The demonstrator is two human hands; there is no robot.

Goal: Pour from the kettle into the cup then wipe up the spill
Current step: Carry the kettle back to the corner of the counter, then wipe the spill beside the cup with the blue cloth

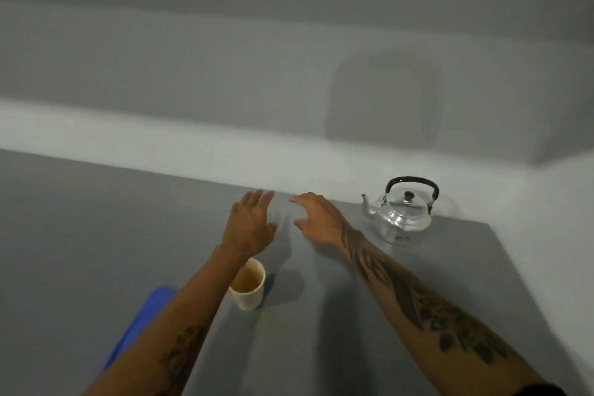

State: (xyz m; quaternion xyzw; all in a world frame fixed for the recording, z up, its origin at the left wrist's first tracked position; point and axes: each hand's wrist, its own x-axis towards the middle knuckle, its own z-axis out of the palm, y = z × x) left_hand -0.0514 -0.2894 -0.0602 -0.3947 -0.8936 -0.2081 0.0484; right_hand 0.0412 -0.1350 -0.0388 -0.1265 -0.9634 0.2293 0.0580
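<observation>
A shiny metal kettle (403,215) with a black arched handle stands upright at the table's far right corner, spout pointing left. A cream paper cup (249,289) with brownish liquid inside stands near the middle, partly behind my left forearm. My left hand (249,225) hovers beyond the cup, fingers spread, holding nothing. My right hand (318,219) is stretched out beside it, left of the kettle and apart from it, fingers loosely curled and empty. A blue cloth (141,318) lies at the lower left, partly hidden by my left arm.
The grey table (96,235) ends against a pale wall ledge (160,145) at the back. Its right edge runs diagonally just past the kettle. No spill is discernible on the surface.
</observation>
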